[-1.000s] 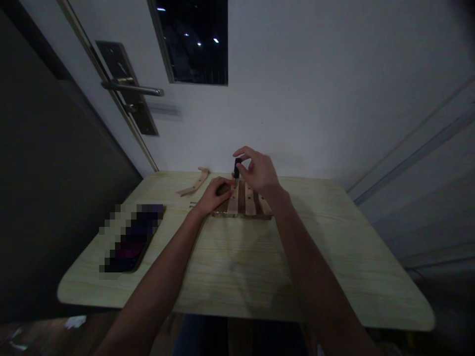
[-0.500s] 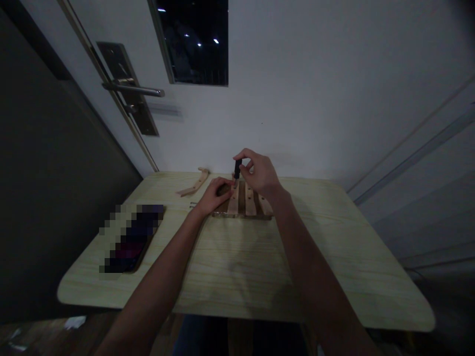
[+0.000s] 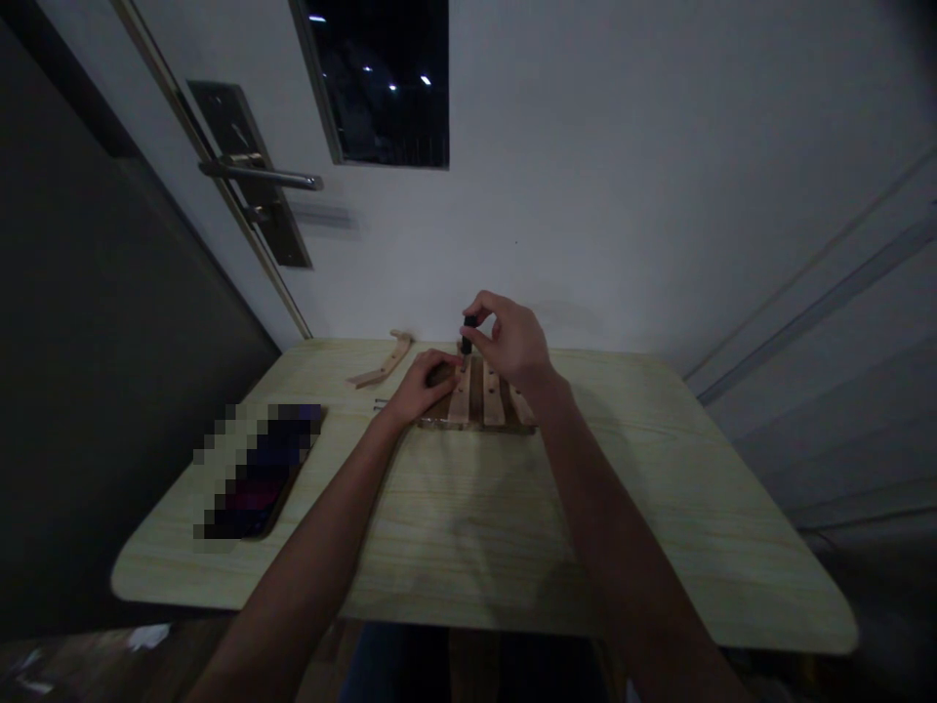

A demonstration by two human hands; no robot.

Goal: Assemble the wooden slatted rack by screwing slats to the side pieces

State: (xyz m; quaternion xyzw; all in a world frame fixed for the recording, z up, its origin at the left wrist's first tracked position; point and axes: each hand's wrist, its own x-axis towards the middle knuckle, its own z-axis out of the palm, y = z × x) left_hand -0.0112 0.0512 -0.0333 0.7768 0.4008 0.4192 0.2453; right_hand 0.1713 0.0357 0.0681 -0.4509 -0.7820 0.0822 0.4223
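A short black screwdriver stands nearly upright in the fingertips of my right hand. Its tip is over the upper part of a light wooden hook piece lying on a dark brown wooden board. My left hand is closed around the left side of that piece, thumb and fingertips against it, steadying it on the board. Two more light wooden hook pieces lie alongside, a middle piece and a right piece partly hidden by my right wrist. Dark holes or screw heads show in them.
A loose wooden hook piece lies at the back left of the pale table. Two small screws lie beside my left wrist. A phone, partly blurred out, is at the left. Behind stands a white door with a metal handle.
My right fingers have shifted slightly on the screwdriver's handle, which now stands a little further left. The left hand holds its place.
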